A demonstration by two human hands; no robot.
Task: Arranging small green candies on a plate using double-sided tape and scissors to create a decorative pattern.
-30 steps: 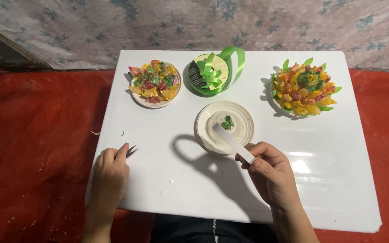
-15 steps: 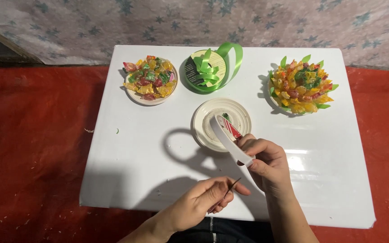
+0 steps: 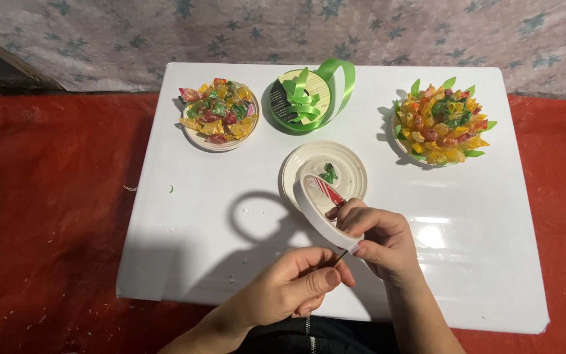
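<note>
We see the right hand [image 3: 378,237] gripping the tape roll [image 3: 322,210] on edge, while the left hand's [image 3: 296,288] grip pinches a thin tool just below its rim.

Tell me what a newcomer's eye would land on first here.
First, the two hands at the near edge of the white board: the right hand holds a white tape roll upright on edge, and the left hand meets it from below, pinching something thin and dark. Next, the bright sweets: a bowl of wrapped candies far left and a leaf-trimmed candy arrangement far right, with a green ribbon spool between them.
</note>
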